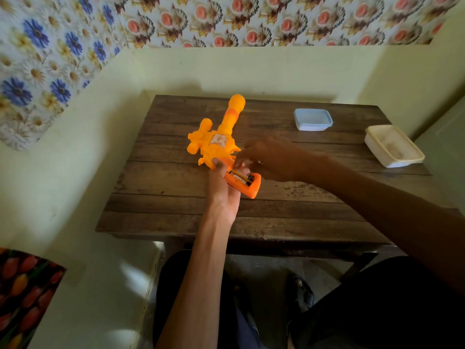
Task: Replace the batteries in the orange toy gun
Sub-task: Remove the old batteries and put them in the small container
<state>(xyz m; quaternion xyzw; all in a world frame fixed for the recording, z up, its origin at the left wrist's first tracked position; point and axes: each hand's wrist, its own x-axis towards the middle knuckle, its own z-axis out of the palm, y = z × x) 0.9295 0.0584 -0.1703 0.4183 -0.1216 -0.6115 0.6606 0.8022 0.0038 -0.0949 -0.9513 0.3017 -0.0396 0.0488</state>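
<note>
— Flowered wallpaper [226, 18] runs along the top of the room, doesn't it?

— Yes, pink blooms at the back and blue ones on the left, above a plain pale wall [251, 71]. Below that stands a dark plank table [302, 217], pushed into the corner.

— Where is the orange toy gun [221, 144]?

— Over the left-middle part of the table, with its rounded barrel pointing away toward the back wall and its handle toward the person. Whether the barrel rests on the planks I cannot tell.

— Anything else on the table?

— Two shallow plastic tubs, well apart from the gun. A white tub [392, 147] sits at the right edge, and a smaller blue tub [313, 119] sits nearer the back, left of the white one.

— How do the hands lie?

— The left hand [224, 195] comes up from below, palm upward, and grips the handle, the thumb lying on the gun's body. The right hand [264, 157] reaches in from the right, its fingertips bent down at the upper end of the handle. Whether they pinch anything there is hidden in shadow; I cannot tell.

— And the handle itself?

— Its compartment [251, 178] lies uncovered, facing up, and a battery [241, 177] with a yellow-and-black casing lies along it inside.
</note>
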